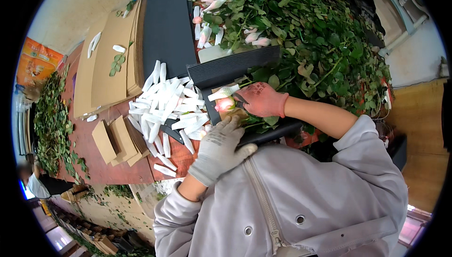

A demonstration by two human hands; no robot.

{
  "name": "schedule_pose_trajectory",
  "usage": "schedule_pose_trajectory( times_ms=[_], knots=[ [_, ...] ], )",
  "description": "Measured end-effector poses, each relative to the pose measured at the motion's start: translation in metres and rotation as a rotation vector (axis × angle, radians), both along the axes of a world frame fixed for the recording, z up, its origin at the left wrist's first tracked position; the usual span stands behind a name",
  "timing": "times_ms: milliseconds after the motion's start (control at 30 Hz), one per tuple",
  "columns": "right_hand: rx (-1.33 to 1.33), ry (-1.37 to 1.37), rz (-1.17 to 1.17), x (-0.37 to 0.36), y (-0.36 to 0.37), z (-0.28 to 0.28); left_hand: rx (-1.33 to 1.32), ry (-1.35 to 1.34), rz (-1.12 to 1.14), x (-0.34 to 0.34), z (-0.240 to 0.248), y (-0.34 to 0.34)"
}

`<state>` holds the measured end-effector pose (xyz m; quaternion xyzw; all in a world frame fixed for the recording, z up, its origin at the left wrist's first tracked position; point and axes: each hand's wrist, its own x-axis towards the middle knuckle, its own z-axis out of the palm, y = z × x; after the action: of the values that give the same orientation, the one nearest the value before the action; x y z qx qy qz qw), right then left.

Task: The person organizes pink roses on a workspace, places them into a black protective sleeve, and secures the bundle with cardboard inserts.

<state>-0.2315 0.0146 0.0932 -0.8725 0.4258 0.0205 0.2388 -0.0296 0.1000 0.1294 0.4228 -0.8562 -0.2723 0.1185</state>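
Observation:
A pink rose (pixel 225 105) lies in a black ribbed holder (pixel 235 64), beside a second bloom in a white net sleeve (pixel 223 92). My right hand (pixel 262 99), in a red glove, has its fingers curled at the pink rose, just behind its head; the stem under them is partly hidden. My left hand (pixel 219 149) wears a pale grey glove and lies near the bloom's lower side. Its fingers are stretched forward and its thumb is spread apart. Brown cardboard (pixel 239 114) shows between the hands.
White foam-net sleeves (pixel 167 104) are heaped left of the holder. Folded cardboard pieces (pixel 120 139) and big cardboard sheets (pixel 113 64) lie farther left, beside a dark panel (pixel 167 31). Leafy rose stems (pixel 310 31) pile up at the right. A person (pixel 40 184) is at far left.

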Motion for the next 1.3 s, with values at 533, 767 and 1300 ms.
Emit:
schedule_pose_trajectory(
  times_ms=[533, 767, 1300],
  knots=[
    [0.03, -0.086, -0.069, -0.003, -0.013, -0.012, -0.733, -0.072, -0.008, 0.002, -0.035, -0.073],
    [0.063, -0.115, -0.114, -0.003, -0.013, -0.012, -0.739, -0.003, 0.025, -0.001, -0.047, -0.073],
    [-0.425, 0.108, 0.1, -0.015, 0.024, -0.02, -0.28, 0.116, 0.487, 0.065, 0.003, -0.022]
  ],
)
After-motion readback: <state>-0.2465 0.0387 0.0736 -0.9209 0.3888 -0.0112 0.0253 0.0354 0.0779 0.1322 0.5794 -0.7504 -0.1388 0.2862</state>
